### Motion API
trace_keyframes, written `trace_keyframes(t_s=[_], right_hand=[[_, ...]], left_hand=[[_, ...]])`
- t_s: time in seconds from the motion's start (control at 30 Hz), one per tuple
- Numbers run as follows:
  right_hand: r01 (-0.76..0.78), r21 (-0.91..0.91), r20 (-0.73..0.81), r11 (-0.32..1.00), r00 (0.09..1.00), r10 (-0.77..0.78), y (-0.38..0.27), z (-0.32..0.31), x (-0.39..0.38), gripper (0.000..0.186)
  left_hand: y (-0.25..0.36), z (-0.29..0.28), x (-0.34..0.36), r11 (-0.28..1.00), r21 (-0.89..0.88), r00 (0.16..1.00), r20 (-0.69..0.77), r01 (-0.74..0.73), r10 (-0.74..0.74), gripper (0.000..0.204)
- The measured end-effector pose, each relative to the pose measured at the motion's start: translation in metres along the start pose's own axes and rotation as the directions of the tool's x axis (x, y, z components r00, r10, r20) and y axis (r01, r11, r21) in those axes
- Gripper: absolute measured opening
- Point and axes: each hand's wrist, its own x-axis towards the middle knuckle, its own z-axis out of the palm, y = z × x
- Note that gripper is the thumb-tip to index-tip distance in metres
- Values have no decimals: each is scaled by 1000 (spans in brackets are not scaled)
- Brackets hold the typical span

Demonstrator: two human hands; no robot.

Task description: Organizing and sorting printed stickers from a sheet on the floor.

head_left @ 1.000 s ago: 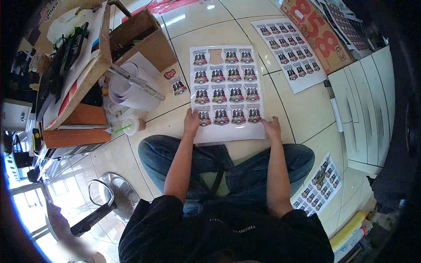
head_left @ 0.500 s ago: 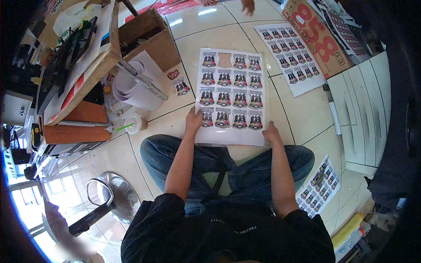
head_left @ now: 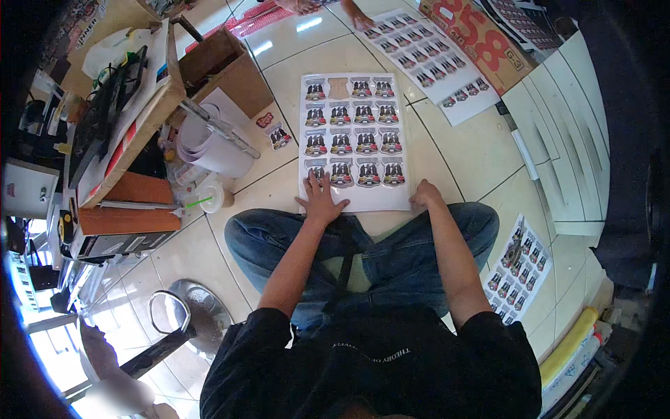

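Note:
A white sheet of printed stickers (head_left: 352, 199) lies on the tiled floor in front of my crossed legs. Rows of identical badge-shaped stickers cover it, and one space in the top row is bare and tan. My left hand (head_left: 321, 201) rests flat near its lower left corner, fingers spread over a bottom-row sticker. At the lower right corner my right hand (head_left: 425, 194) is closed, fingers curled against the sheet's edge. Two cut-out stickers, a small red one (head_left: 264, 119) and a badge-shaped one (head_left: 279, 137), lie left of the sheet.
Another person's hand (head_left: 359, 19) touches a second sticker sheet (head_left: 460, 115) beside a brown carton (head_left: 481, 49). A third sheet (head_left: 518, 272) lies by my right knee. Leftward are an open box (head_left: 241, 84), rolled white paper (head_left: 223, 150) and a cup (head_left: 218, 196). White drawers (head_left: 572, 133) stand right.
My left hand has gone from gripping the sheet's left edge to lying spread on it. The sheet's near edge has moved away from me. The other person's hand has reached the second sheet.

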Motion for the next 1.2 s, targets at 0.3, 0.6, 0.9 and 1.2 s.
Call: trace_keyframes(t_s=[0.3,0.6,0.9,1.2], right_hand=[[272,104,-455,957,868,-198,-9,-21,-101,49],[33,64,-651,997,759,17,241,176,-271,43],[-225,708,-160,670,873,461,262,400,-302,53],[-214,689,-150,692,893,425,255,329,-326,55]], left_hand=[[-63,-85,-70,928,-177,843,-498,-327,203,66],[-190,52,-344,909,-64,910,-27,411,-413,84],[-225,129,-371,915,122,837,372,384,-400,130],[-201,102,-367,890,151,812,368,429,-454,95]])
